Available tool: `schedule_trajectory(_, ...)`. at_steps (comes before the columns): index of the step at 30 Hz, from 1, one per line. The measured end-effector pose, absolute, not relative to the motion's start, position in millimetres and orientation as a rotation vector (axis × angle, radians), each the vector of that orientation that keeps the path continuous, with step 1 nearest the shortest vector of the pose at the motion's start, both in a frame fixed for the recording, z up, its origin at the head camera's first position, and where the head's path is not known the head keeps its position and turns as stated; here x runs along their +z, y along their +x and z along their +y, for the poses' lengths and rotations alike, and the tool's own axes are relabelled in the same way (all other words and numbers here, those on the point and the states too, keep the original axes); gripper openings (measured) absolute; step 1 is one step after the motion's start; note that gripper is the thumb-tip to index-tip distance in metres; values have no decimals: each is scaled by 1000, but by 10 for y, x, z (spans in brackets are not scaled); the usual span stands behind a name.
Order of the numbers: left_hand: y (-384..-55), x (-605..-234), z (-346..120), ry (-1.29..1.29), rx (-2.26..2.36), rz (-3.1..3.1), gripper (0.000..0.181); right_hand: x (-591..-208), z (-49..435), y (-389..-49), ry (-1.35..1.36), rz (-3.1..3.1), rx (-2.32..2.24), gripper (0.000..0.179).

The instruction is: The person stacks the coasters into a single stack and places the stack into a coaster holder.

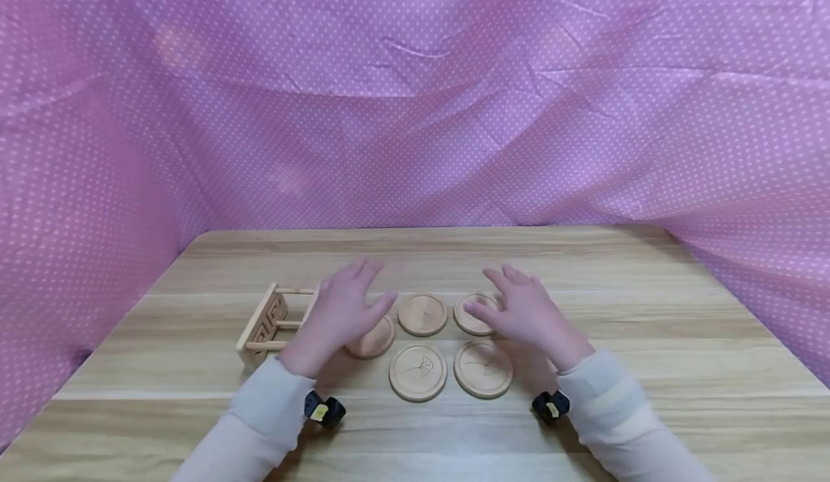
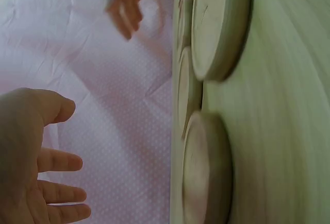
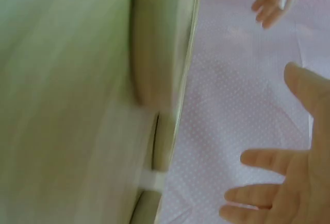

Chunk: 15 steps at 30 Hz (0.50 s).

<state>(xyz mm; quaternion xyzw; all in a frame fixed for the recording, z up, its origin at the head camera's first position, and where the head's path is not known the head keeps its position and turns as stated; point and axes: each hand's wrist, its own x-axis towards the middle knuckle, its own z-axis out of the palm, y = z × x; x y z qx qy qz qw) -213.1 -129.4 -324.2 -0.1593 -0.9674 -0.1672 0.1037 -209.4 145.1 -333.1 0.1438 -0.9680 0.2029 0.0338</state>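
Several round wooden coasters lie flat on the table in the head view. A front-left coaster (image 1: pixel 418 373) and a front-right coaster (image 1: pixel 483 370) carry engraved leaf-like drawings. Behind them lie a middle coaster (image 1: pixel 423 315) and one partly covered coaster (image 1: pixel 475 315). My left hand (image 1: pixel 340 305) hovers with spread fingers over a left coaster (image 1: pixel 372 339) and beside a wooden rack (image 1: pixel 262 327), hiding part of both. My right hand (image 1: pixel 528 313) is held above the back-right coaster, fingers extended. Both wrist views show each hand holding nothing.
The wood-grain table (image 1: pixel 648 338) is enclosed by pink dotted cloth (image 1: pixel 415 107) at the back and sides. Black wrist cameras (image 1: pixel 326 410) hang under both sleeves.
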Motion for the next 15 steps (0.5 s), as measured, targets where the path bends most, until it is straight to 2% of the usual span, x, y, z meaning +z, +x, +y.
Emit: schedule_trajectory(15,-1937,-3137,-1928,-390,-621,-2761,52,-3390,1841,-2099,712,-3000,834,74)
